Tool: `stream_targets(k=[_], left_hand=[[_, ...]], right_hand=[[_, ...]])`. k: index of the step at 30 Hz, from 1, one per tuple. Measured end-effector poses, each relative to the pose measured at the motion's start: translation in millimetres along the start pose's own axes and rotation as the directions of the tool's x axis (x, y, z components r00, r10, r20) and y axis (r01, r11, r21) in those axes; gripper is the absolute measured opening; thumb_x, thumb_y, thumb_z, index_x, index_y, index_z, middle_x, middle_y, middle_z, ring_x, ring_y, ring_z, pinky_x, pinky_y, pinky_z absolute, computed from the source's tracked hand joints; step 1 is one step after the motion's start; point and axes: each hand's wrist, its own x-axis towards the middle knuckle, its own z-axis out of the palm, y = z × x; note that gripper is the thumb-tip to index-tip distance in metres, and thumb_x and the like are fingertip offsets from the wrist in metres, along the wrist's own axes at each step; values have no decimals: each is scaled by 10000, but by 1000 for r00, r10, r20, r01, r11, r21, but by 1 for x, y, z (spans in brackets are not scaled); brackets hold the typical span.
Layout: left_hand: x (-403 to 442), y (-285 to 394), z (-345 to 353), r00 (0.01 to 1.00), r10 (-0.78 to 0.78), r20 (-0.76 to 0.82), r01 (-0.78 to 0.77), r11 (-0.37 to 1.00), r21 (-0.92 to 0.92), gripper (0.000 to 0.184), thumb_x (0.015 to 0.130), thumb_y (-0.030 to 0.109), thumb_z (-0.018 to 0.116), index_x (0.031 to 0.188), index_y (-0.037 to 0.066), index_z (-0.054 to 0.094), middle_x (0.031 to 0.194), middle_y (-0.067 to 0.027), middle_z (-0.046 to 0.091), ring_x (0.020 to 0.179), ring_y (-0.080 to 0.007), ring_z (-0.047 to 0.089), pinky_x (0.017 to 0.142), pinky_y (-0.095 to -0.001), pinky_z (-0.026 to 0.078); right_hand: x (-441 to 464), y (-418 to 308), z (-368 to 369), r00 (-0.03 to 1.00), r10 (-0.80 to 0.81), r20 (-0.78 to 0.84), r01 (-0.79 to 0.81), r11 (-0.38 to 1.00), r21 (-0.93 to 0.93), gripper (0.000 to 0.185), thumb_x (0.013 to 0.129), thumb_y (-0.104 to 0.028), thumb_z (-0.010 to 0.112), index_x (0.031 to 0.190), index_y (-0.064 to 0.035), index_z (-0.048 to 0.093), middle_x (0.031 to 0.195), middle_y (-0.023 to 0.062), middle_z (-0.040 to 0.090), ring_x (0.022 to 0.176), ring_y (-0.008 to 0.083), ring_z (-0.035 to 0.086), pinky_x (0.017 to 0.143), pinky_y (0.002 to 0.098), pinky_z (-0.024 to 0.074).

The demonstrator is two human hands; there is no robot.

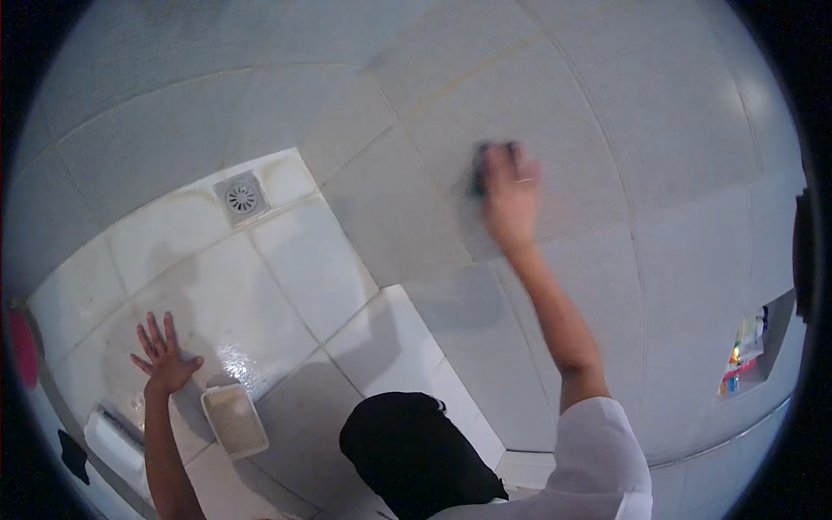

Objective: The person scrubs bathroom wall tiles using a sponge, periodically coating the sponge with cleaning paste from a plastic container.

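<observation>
My right hand (510, 206) is against the grey tiled wall (555, 113), its fingers bent over a dark scrubbing pad (479, 169). Motion blurs both the hand and the pad, so the pad's exact shape is unclear. On the left, my left hand (169, 360) is open with its fingers spread over the wet white floor tiles (251, 295); it holds nothing. Just right of that hand, a small white rectangular tub (234, 420) stands on the floor, with cloudy liquid or residue inside.
A round-grated drain (243, 198) is set in the floor near the wall. At lower left lie a white object with dark bristles (117, 438) and a black item (74, 457). A pink object (23, 347) is at the left edge. Small packets (747, 342) fill a wall niche at right.
</observation>
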Motion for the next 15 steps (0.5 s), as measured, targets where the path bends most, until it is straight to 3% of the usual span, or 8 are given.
stream_targets(k=[1, 2, 3, 5, 7, 9, 12, 15], left_hand=[[5, -5, 4, 999, 20, -27, -20, 1000, -9, 1205, 654, 465, 763, 1482, 250, -87, 1520, -83, -251, 1374, -361, -253, 954, -761, -34], [7, -6, 8, 998, 39, -53, -40, 999, -18, 1216, 650, 476, 772, 1486, 221, -74, 1524, -97, -234, 1370, -377, -252, 926, -785, -23], [7, -6, 9, 997, 50, -61, -52, 998, -20, 1216, 650, 476, 772, 1486, 221, -74, 1524, -97, -234, 1370, -377, -252, 926, -785, -23], [6, -5, 8, 998, 29, -52, -31, 999, -27, 1227, 641, 407, 795, 1484, 228, -79, 1519, -91, -250, 1368, -380, -255, 937, -778, -24], [7, -2, 8, 996, 36, -81, -37, 999, -19, 1220, 641, 414, 788, 1484, 235, -74, 1517, -89, -258, 1366, -387, -255, 941, -779, -15], [-5, 4, -7, 1000, 7, 17, -6, 999, -47, 1220, 663, 407, 765, 1473, 241, -132, 1510, -91, -276, 1368, -350, -275, 980, -738, -44], [9, -8, 8, 999, 34, -34, -35, 999, -33, 1258, 610, 463, 790, 1483, 233, -86, 1515, -87, -262, 1363, -384, -263, 938, -783, -15], [15, -12, 13, 999, 36, -38, -37, 999, -28, 1276, 596, 479, 791, 1481, 236, -95, 1512, -83, -272, 1362, -374, -273, 946, -778, -17]], right_hand=[[-15, -17, 5, 967, -156, 202, 155, 988, 23, 474, 796, -92, 511, 1269, -58, 517, 1418, 58, 403, 1376, 297, 260, 1085, 579, 209], [-35, -22, 11, 945, -262, 197, 251, 965, 77, 473, 798, -95, 510, 1271, -79, 522, 1423, 34, 402, 1378, 268, 264, 1093, 589, 174], [-44, -15, -5, 947, -254, 196, 246, 967, 64, 473, 798, -95, 510, 1271, -79, 522, 1423, 34, 402, 1378, 268, 264, 1093, 589, 174], [-52, 17, -43, 978, -76, 193, 78, 997, -4, 477, 799, -86, 506, 1275, -109, 531, 1427, 7, 403, 1377, 246, 277, 1099, 605, 115], [-54, 64, -91, 984, 112, 140, -72, 962, -264, 498, 800, -79, 505, 1296, -129, 517, 1447, -2, 382, 1386, 242, 264, 1096, 617, 64], [-53, 94, -121, 986, 159, 59, -137, 951, -278, 526, 805, -70, 502, 1327, -136, 485, 1468, -4, 355, 1396, 248, 247, 1102, 606, 53], [-22, 97, -96, 997, 20, 79, 5, 956, -295, 529, 814, -87, 506, 1339, -137, 473, 1480, 0, 338, 1402, 253, 232, 1111, 584, 65], [71, 71, -55, 995, -101, -10, 97, 971, -216, 548, 821, -141, 510, 1364, -130, 434, 1466, 20, 351, 1377, 280, 267, 1112, 567, 146]])
